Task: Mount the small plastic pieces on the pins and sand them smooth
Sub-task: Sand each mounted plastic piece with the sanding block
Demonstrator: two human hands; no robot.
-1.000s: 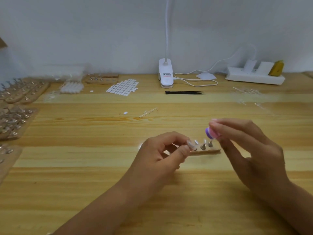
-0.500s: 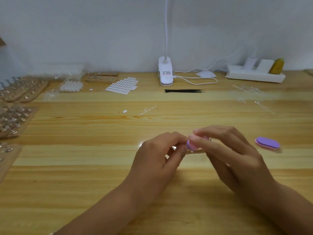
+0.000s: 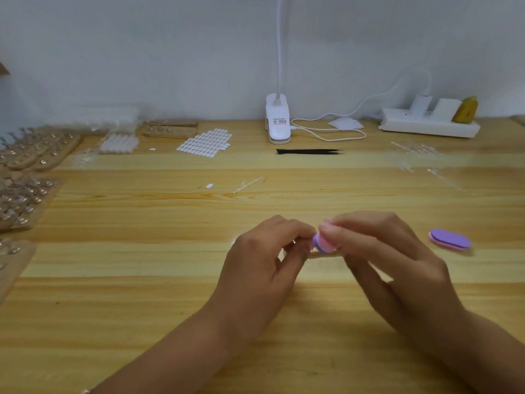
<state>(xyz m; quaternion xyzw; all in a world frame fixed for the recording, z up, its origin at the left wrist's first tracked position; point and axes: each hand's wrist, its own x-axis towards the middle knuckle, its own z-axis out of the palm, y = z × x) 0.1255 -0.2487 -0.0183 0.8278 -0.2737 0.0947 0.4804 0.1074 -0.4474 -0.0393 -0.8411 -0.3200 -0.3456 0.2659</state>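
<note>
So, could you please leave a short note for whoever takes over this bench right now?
Left hand: pinches the left end of the wooden pin strip.
Right hand: holds the pink-purple sanding block against the strip's pins; the pieces there are hidden.
Spare sanding block lies to the right.
Done: other strips with pins lie far left; whether sanded, unclear.
Left: finish sanding this strip; progress cannot be told.

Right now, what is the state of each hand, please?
Left hand: fingers curled, pinching the strip.
Right hand: pinching the block.
</note>
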